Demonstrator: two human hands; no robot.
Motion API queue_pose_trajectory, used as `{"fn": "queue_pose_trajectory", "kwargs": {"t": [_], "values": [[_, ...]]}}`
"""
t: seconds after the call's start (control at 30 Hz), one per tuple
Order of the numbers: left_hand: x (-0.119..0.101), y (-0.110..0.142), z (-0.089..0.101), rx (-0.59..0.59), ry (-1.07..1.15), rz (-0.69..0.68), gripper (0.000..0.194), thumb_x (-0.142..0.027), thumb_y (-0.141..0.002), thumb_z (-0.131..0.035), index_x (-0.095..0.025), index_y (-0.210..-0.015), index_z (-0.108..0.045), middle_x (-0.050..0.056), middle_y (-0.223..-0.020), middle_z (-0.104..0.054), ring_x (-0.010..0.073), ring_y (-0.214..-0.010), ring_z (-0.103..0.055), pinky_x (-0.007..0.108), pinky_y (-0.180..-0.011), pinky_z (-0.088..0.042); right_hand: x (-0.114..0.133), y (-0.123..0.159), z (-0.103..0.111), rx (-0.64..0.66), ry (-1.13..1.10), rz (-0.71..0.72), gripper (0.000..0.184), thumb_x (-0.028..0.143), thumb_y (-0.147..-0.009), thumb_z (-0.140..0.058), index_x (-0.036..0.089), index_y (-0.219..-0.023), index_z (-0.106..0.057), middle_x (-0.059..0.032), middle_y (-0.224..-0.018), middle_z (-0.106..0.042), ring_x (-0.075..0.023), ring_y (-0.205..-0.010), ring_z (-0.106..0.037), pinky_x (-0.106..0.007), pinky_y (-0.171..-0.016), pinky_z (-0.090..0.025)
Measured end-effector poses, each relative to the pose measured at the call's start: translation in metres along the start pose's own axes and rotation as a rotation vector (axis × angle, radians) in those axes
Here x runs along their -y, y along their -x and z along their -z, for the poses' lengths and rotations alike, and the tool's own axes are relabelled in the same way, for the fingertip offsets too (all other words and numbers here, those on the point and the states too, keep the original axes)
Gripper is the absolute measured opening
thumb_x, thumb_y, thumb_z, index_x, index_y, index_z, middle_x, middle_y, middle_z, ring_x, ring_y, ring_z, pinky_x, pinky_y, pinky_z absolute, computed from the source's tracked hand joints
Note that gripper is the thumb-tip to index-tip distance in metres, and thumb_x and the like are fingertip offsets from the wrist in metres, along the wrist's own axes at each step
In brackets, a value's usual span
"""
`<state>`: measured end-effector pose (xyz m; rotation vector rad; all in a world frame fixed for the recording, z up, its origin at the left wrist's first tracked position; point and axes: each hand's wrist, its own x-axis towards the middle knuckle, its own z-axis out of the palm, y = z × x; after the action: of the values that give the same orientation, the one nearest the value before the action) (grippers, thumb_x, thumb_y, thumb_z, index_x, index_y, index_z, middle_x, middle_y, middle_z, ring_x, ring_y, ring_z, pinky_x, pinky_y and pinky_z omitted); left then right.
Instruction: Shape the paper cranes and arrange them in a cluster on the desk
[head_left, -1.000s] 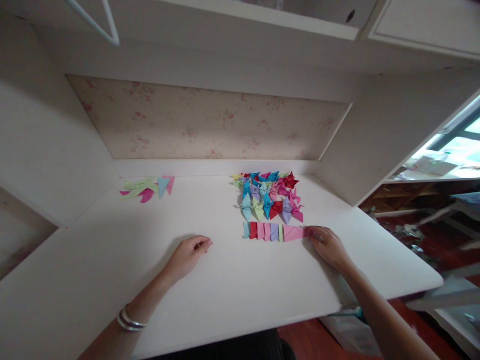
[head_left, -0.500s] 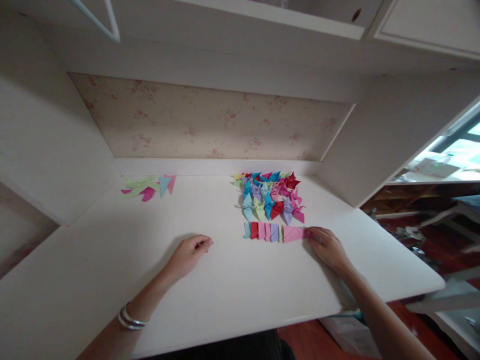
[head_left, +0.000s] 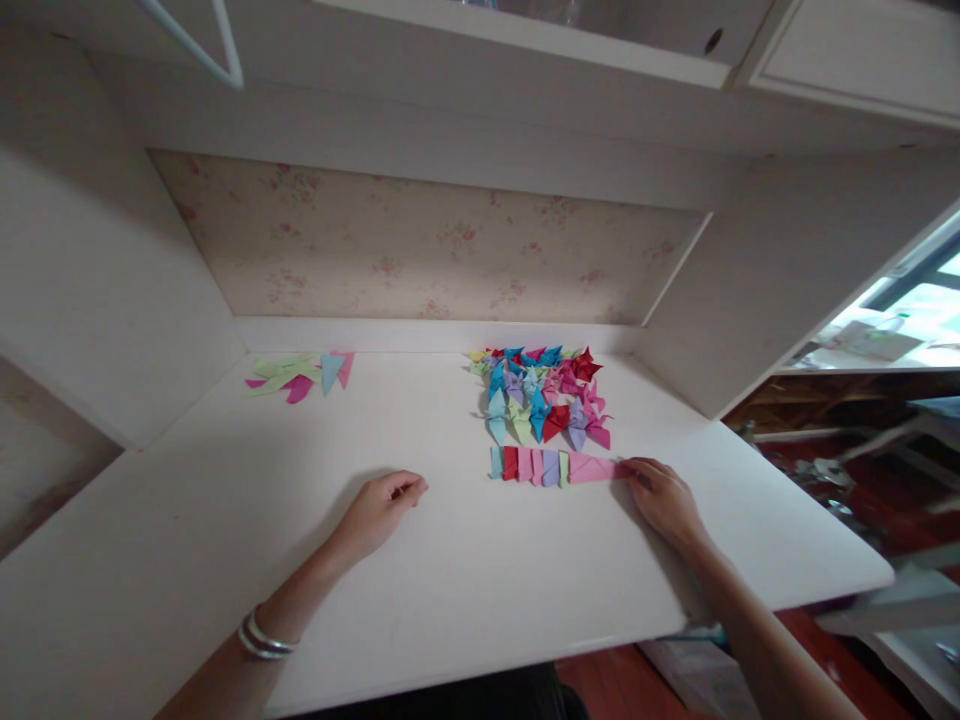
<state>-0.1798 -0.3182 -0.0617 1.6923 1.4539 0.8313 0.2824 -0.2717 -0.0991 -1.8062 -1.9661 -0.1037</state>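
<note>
A row of overlapping folded paper squares [head_left: 551, 466] in blue, red, pink and purple lies on the white desk [head_left: 465, 580]. My right hand [head_left: 664, 495] rests at the row's right end, its fingertips touching the pink piece [head_left: 592, 468]. Behind the row sits a cluster of several folded paper cranes [head_left: 540, 392] in many colours. My left hand [head_left: 379, 510] lies on the desk well left of the row, fingers loosely curled, nothing visible in it. Bangles circle my left wrist.
A small heap of green, pink and blue folded papers [head_left: 296, 373] lies at the back left of the desk. White walls and a floral back panel [head_left: 427, 245] enclose the desk, with a shelf overhead. The desk's right edge drops to a cluttered floor.
</note>
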Motion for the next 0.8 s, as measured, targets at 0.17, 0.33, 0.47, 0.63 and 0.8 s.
{"fn": "queue_pose_trajectory", "kwargs": {"t": [0.17,0.33,0.47,0.63,0.8], "values": [[0.000,0.000,0.000,0.001,-0.001,0.005,0.034,-0.046,-0.084,-0.046,-0.018,-0.077,-0.064,-0.001,-0.069,-0.058,0.0159,-0.069,-0.053,0.024,-0.064,-0.038,0.001,-0.001,0.001,-0.027,0.008,-0.052,0.036,0.026,-0.078,-0.039,0.017,-0.096,-0.069,-0.0094,-0.103,-0.069,-0.0258,-0.095,-0.061,-0.038,-0.087,-0.046],[-0.002,0.000,0.001,-0.006,0.000,0.003,0.033,-0.045,-0.084,-0.046,-0.018,-0.078,-0.065,-0.001,-0.069,-0.059,0.0162,-0.069,-0.053,0.024,-0.063,-0.038,-0.001,-0.001,0.002,-0.033,0.017,-0.098,0.033,0.025,-0.078,-0.041,0.019,-0.093,-0.070,-0.0081,-0.102,-0.069,-0.0263,-0.094,-0.061,-0.039,-0.084,-0.047],[0.000,0.000,0.001,-0.007,0.010,-0.005,0.033,-0.045,-0.084,-0.047,-0.018,-0.077,-0.064,-0.001,-0.069,-0.060,0.0161,-0.070,-0.054,0.024,-0.064,-0.038,-0.002,-0.001,0.003,-0.050,0.001,-0.112,0.033,0.023,-0.078,-0.041,0.020,-0.094,-0.070,-0.0072,-0.103,-0.069,-0.0253,-0.095,-0.061,-0.038,-0.084,-0.047],[0.001,0.000,-0.001,-0.016,0.033,-0.008,0.033,-0.045,-0.084,-0.047,-0.018,-0.078,-0.065,-0.001,-0.069,-0.060,0.0156,-0.070,-0.054,0.024,-0.064,-0.038,0.006,0.005,0.011,-0.167,0.019,-0.092,0.039,0.026,-0.078,-0.039,0.017,-0.105,-0.066,-0.0115,-0.104,-0.067,-0.0275,-0.094,-0.060,-0.041,-0.082,-0.047],[-0.005,0.003,0.001,-0.014,0.083,0.014,0.033,-0.044,-0.084,-0.048,-0.017,-0.076,-0.065,-0.001,-0.069,-0.060,0.0136,-0.065,-0.053,0.023,-0.060,-0.038,0.056,0.010,0.016,-0.262,-0.106,0.030,0.032,0.036,-0.084,-0.041,0.020,-0.101,-0.063,-0.0123,-0.101,-0.067,-0.0289,-0.094,-0.059,-0.043,-0.082,-0.047]]}}
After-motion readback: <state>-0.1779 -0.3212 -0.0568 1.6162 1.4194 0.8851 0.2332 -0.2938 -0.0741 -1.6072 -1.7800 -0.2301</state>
